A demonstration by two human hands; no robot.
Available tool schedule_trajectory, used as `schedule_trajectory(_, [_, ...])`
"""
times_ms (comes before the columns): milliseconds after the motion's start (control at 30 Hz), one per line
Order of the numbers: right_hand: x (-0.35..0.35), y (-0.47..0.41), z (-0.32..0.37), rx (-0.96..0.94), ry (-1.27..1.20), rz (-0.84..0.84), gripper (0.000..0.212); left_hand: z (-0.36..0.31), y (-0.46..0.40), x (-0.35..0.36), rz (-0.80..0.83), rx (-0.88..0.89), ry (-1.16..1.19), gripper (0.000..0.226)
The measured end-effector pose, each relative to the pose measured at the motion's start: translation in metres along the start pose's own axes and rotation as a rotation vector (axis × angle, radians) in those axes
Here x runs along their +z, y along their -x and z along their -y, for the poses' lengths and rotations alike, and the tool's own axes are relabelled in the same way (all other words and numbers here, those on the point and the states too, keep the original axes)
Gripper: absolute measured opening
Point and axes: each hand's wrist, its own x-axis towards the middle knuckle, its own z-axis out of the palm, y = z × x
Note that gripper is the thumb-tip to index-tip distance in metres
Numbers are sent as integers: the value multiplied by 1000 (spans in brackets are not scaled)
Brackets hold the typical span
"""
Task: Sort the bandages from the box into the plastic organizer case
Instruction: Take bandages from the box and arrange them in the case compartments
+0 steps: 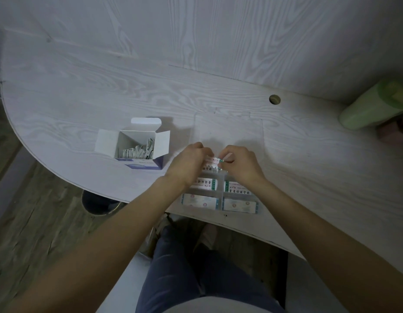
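Note:
A white and blue cardboard box (137,146) stands open on the table, with several wrapped bandages inside. To its right lies the clear plastic organizer case (220,193), its lid (228,129) folded back flat. Bandages (202,201) lie in its near compartments. My left hand (189,161) and my right hand (239,163) meet over the case's far compartments. Together they pinch a small stack of bandages (213,162), one hand at each end.
The pale wood-grain table (105,91) has a curved front edge and a cable hole (274,99). A green bottle (372,106) lies at the far right. A round stool (98,203) stands on the floor below the left edge. My legs are under the table.

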Motion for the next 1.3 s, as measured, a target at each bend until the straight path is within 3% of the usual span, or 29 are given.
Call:
schedule_trajectory(133, [8, 2, 2, -55, 182, 7, 14, 8, -3, -2, -24, -58, -150, 28])
schedule_trajectory(367, [17, 2, 8, -172, 532, 23, 22, 13, 1, 4, -52, 19, -487, 30])
schedule_trajectory(700, [22, 0, 11, -211, 788, 35, 16, 11, -2, 4, -35, -51, -527, 31])
schedule_trajectory(1100, [18, -7, 11, -124, 636, 33, 23, 12, -6, 3, -14, -119, -438, 29])
schedule_trajectory(1300, [4, 4, 16, -137, 470, -9, 24, -3, 12, -1, -94, 2, -345, 34])
